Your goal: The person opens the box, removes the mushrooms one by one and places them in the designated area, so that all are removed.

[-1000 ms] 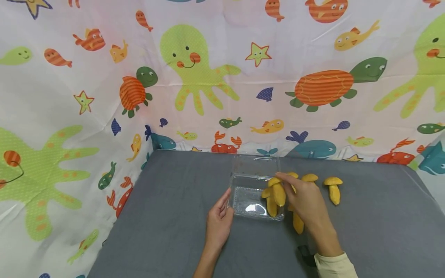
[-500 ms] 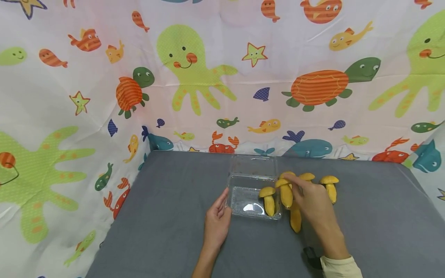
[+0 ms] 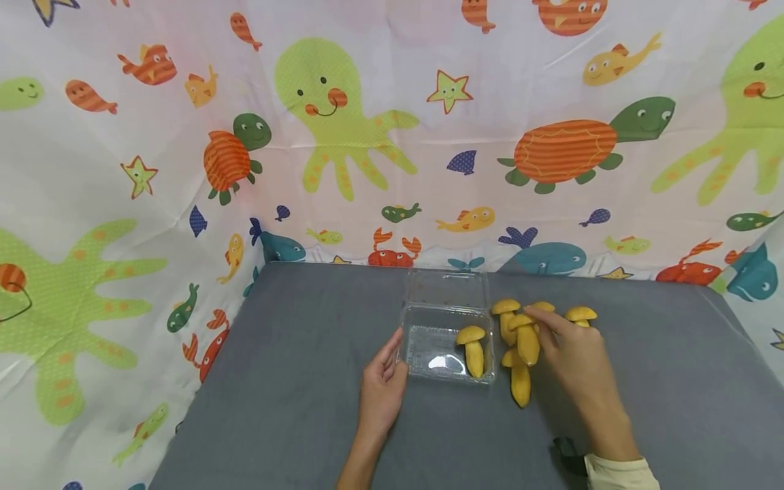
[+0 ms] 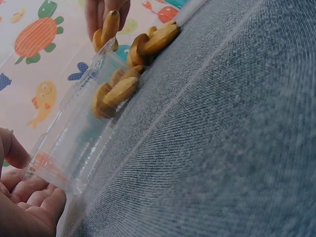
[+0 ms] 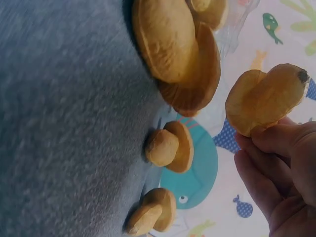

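The left hand (image 3: pixel 382 388) rests on the grey desk (image 3: pixel 294 381) with its fingers loosely straight against the near-left corner of the clear plastic box (image 3: pixel 444 344), which looks like a way to keep so light a box from sliding; its hinged lid (image 3: pixel 448 287) stands open on the far side, leaving the top free. One yellow toy mushroom (image 3: pixel 473 348) lies inside, at the right end, cap toward the far side. The right hand (image 3: pixel 572 357) pinches another mushroom (image 3: pixel 525 335) by its stem between thumb and fingertips, holding it off the desk just right of the box (the right wrist view shows it clear of the cloth). Loose mushrooms lie close by on that side: one (image 3: pixel 519 381) near the box's near-right corner, one (image 3: pixel 505 314) at its far-right corner, two more (image 3: pixel 579 315) partly behind the hand. The left part of the box floor is bare, and the box wall is low. The desk has open room near and left; its far edge meets the sea-creature curtain (image 3: pixel 367 136) just behind the lid.
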The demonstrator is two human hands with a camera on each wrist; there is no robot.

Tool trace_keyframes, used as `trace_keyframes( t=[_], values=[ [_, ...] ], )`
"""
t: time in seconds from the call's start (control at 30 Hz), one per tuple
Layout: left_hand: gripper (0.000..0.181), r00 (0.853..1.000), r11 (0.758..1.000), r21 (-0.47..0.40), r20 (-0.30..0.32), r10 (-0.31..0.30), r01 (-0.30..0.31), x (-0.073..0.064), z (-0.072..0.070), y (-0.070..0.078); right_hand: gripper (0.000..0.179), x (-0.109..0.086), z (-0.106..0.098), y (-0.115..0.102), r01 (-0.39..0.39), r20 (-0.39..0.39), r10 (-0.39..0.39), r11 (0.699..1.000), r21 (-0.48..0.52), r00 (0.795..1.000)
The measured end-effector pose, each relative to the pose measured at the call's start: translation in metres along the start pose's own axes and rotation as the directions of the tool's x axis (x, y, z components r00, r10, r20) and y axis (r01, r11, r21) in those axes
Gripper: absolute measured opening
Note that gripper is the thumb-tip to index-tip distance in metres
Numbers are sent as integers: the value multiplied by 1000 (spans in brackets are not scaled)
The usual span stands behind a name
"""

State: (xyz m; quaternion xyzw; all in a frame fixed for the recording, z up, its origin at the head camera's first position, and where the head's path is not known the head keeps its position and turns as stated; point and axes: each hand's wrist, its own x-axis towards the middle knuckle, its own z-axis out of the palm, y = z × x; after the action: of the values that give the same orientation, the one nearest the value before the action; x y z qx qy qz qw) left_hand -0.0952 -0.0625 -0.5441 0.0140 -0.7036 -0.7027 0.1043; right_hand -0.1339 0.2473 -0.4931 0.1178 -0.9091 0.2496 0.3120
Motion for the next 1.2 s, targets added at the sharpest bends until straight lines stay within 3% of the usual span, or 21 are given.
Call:
trace_keyframes(
  t=[0.57,0.93,1.2],
  values=[
    [59,1000,1000,-2,12,-29,29,4,2,3,35,-8,-16,17,-35,-7,35,999,-20,999],
    [59,1000,1000,-7,3,-24,24,1,2,2,34,-18,-24,24,-67,47,69,997,-35,997],
    [59,1000,1000,-11,9,-24,25,0,1,2,30,-24,-28,26,-132,149,142,989,-71,979]
  ],
)
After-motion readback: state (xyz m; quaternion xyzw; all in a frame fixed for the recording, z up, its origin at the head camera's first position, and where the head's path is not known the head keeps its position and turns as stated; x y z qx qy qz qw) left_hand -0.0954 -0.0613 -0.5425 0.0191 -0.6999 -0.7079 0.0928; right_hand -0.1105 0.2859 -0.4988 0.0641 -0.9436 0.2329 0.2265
